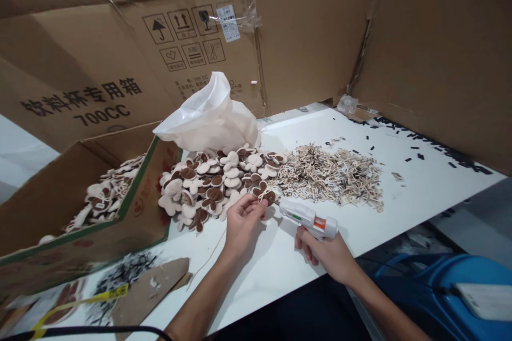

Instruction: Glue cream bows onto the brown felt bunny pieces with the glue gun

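Note:
Between the fingers of my left hand (245,219) is a small brown fabric piece (269,197) with rounded lobes and a pale bow-like strip on it. My right hand (320,250) is wrapped around the handle of a white and orange glue gun (301,214). The gun's nozzle points left and meets or nearly meets the brown piece; I cannot tell if they touch. Just beyond my left hand lies a heap of cream and brown fabric pieces (214,198). To its right spreads a pile of small pale strips or loops (334,173).
An open cardboard box (136,213) at the left contains more fabric pieces. A white plastic bag (216,117) stands behind the heap. Tall cardboard walls (312,37) close off the back. Small black pieces (420,156) lie along the right edge; a blue object (440,287) is at lower right.

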`<state>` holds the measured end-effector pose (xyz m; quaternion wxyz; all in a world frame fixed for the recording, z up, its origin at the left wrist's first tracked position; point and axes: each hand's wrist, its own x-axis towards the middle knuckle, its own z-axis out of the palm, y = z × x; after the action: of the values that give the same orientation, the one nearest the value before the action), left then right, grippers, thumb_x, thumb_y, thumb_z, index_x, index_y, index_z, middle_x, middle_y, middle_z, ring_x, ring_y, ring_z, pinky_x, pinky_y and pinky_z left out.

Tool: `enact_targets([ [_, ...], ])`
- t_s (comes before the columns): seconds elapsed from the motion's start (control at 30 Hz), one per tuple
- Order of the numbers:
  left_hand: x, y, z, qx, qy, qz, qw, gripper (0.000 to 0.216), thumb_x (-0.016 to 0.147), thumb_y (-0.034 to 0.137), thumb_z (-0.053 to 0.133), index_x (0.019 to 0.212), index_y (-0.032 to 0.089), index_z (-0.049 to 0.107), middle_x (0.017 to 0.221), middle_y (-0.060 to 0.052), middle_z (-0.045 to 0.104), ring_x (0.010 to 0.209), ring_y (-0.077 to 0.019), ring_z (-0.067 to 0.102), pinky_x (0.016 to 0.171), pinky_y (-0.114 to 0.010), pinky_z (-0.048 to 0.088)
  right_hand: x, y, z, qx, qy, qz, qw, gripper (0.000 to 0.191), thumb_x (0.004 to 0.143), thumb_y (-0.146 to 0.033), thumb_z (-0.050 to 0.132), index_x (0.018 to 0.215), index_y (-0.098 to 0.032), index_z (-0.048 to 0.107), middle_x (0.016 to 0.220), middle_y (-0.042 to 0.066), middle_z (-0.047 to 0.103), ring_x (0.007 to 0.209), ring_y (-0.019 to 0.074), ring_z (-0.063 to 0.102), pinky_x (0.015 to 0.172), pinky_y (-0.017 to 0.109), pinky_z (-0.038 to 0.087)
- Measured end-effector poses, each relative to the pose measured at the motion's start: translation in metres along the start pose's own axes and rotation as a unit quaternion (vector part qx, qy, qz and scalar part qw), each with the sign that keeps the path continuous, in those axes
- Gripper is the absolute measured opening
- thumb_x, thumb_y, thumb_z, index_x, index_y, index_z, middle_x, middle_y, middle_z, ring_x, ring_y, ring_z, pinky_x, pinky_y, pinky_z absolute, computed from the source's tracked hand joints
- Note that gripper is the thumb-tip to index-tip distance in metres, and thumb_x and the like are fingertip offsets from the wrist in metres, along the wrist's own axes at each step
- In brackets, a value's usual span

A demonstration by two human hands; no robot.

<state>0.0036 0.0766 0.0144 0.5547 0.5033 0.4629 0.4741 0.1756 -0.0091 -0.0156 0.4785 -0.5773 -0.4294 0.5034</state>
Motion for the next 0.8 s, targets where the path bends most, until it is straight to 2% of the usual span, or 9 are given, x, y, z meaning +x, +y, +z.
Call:
enact_targets([
  [0.17, -0.001, 0.001, 0.000, 0.006, -0.002, -0.001, 1.000, 0.032, 0.074, 0.041, 0.082, 0.070, 0.017, 0.061, 0.059, 0.001, 0.059, 0.054, -0.0109, 0.051, 0.051, -0.020, 0.039, 0.000, 0.006, -0.001, -0.002, -0.003, -0.011, 1.000, 0.038, 0.089, -0.050, 0.062, 0.065, -0.020, 0.063, 0.048, -0.003, 0.054, 0.040, 0.0122, 0.050, 0.042, 0.023, 0.043],
  [0.4, -0.001, -0.001, 0.000, 0.002, -0.005, -0.006, 1.000, 0.031, 0.078, 0.039, 0.080, 0.070, 0.017, 0.060, 0.058, 0.002, 0.058, 0.054, -0.0097, 0.052, 0.053, -0.019, 0.040, 0.001, 0.021, -0.009, 0.034, -0.044, -0.030, 0.998, 0.052, 0.094, -0.062, 0.055, 0.073, -0.017, 0.069, 0.048, -0.002, 0.053, 0.044, 0.0127, 0.051, 0.047, 0.024, 0.042],
  [0.6, 0.001, -0.002, 0.000, -0.024, -0.009, -0.005, 1.000, 0.029, 0.074, 0.036, 0.083, 0.078, 0.017, 0.061, 0.064, 0.003, 0.058, 0.057, -0.0097, 0.055, 0.054, -0.019, 0.044, 0.000, 0.019, -0.009, 0.101, -0.053, -0.052, 0.992, 0.045, 0.094, -0.062, 0.058, 0.098, -0.017, 0.067, 0.061, 0.000, 0.064, 0.042, 0.0114, 0.049, 0.042, 0.024, 0.036],
  [0.73, 0.001, -0.001, 0.000, -0.027, -0.023, -0.008, 0.999, 0.030, 0.073, 0.037, 0.085, 0.080, 0.018, 0.063, 0.065, 0.003, 0.059, 0.056, -0.0099, 0.055, 0.055, -0.020, 0.046, 0.003, 0.019, -0.011, 0.148, -0.042, -0.061, 0.986, 0.038, 0.095, -0.056, 0.061, 0.095, -0.018, 0.067, 0.060, -0.002, 0.062, 0.040, 0.0104, 0.048, 0.043, 0.024, 0.035],
  [0.8, -0.001, -0.002, 0.000, -0.024, -0.058, -0.022, 0.998, 0.030, 0.073, 0.038, 0.085, 0.081, 0.017, 0.065, 0.066, 0.001, 0.060, 0.056, -0.0104, 0.055, 0.055, -0.021, 0.046, 0.005, 0.018, -0.013, 0.181, -0.017, -0.057, 0.982, 0.035, 0.094, -0.053, 0.064, 0.095, -0.018, 0.068, 0.060, -0.002, 0.061, 0.040, 0.0101, 0.048, 0.042, 0.023, 0.036],
])
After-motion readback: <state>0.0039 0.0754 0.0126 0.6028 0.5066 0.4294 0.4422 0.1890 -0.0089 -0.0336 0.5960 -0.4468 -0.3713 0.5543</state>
